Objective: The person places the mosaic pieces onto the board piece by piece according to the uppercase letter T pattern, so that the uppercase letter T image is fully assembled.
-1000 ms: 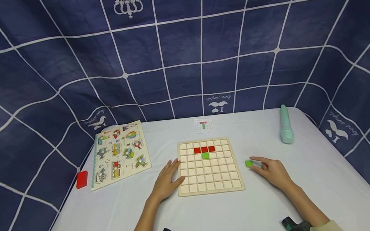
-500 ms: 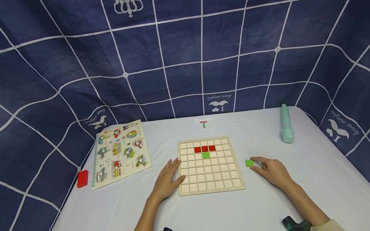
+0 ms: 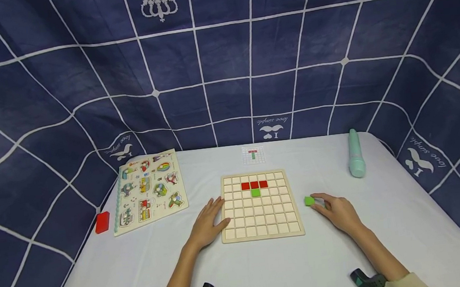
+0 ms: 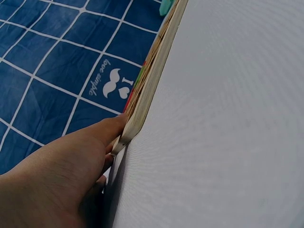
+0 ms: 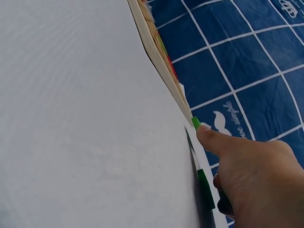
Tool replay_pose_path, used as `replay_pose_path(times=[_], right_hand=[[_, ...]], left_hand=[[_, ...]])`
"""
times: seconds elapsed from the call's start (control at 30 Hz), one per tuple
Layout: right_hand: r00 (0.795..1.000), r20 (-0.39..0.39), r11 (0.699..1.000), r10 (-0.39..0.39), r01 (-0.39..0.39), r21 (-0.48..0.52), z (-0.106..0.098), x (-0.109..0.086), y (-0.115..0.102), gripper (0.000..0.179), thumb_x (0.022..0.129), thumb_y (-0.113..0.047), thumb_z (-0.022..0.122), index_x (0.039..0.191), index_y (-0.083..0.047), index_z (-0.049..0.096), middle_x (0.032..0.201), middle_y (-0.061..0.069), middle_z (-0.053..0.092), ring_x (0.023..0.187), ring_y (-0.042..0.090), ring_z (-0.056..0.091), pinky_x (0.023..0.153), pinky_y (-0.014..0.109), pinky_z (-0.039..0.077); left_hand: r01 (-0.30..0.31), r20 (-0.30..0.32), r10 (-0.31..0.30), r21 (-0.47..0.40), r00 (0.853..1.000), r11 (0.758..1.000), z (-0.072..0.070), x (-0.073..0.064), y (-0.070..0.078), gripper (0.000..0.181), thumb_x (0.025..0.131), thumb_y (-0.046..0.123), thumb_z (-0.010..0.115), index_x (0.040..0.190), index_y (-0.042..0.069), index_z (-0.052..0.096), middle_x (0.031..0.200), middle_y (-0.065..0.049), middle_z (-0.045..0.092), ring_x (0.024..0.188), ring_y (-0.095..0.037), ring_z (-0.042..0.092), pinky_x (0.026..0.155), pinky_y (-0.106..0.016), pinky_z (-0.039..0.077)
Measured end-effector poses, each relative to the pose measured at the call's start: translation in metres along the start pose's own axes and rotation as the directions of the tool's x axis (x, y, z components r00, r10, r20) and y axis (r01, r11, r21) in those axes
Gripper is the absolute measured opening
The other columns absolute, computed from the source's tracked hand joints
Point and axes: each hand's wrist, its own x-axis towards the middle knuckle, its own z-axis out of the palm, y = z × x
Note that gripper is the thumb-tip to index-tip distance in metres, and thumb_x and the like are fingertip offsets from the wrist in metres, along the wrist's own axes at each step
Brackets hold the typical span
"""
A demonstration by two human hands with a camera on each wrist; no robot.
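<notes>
**Green tile pinched beside a part-laid board**

The right hand (image 3: 342, 215) pinches one green tile (image 3: 309, 201) between thumb and forefinger, just off the board's right edge. A second green piece (image 5: 205, 189) shows low by the same hand's other fingers — I cannot tell whether they grasp it or it lies on the cloth. The left hand (image 3: 205, 226) grasps nothing that I can see: its fingers are outstretched, touching the left edge of the wooden board (image 3: 260, 211).

The step in hand looks like readying the pinched tile for the board. The next move would seem to call for carrying it leftward from those fingertips to the cell just below the laid green tile (image 3: 255, 192), judging by the pattern card (image 3: 253, 155) beyond both hands, with its red bar and green stem.

Counted: one board, seven cells by seven, lying between the two hands' fingers; three red tiles (image 3: 254, 185) in a row beyond the left fingertips, with one green tile laid under the middle one; one green tile pinched, plus the one doubtful piece; one card. Well out to the left of the left fingers are one red block (image 3: 102, 222) and, nearer, one picture board (image 3: 149, 193). Beyond the right fingers stands apart one mint-coloured object (image 3: 356, 154).
</notes>
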Motion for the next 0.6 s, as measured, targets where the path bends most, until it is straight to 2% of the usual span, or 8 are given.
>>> replay_pose_path(times=[0.2, 0.6], right_hand=[[0.998, -0.017, 0.997, -0.061, 0.062, 0.042, 0.010, 0.006, -0.014, 0.031, 0.081, -0.031, 0.071, 0.106, -0.012, 0.068, 0.047, -0.015, 0.031, 0.041, 0.000, 0.023, 0.037, 0.020, 0.023], [0.981, 0.079, 0.978, -0.178, 0.167, 0.122, 0.051, 0.033, -0.075, 0.031, 0.083, -0.036, 0.067, 0.108, -0.017, 0.068, 0.047, -0.016, 0.031, 0.041, -0.001, 0.023, 0.040, 0.020, 0.023]], left_hand=[[0.002, -0.003, -0.002, 0.006, 1.000, 1.000, 0.001, 0.000, -0.001, 0.064, 0.089, 0.044, 0.056, 0.142, 0.012, 0.038, 0.147, -0.003, 0.032, 0.138, -0.025, 0.017, 0.111, -0.045, 0.014], [-0.002, 0.000, 0.002, -0.004, 1.000, 1.000, 0.000, -0.001, 0.000, 0.064, 0.090, 0.043, 0.055, 0.142, 0.012, 0.037, 0.148, -0.002, 0.031, 0.138, -0.025, 0.017, 0.111, -0.045, 0.014]])
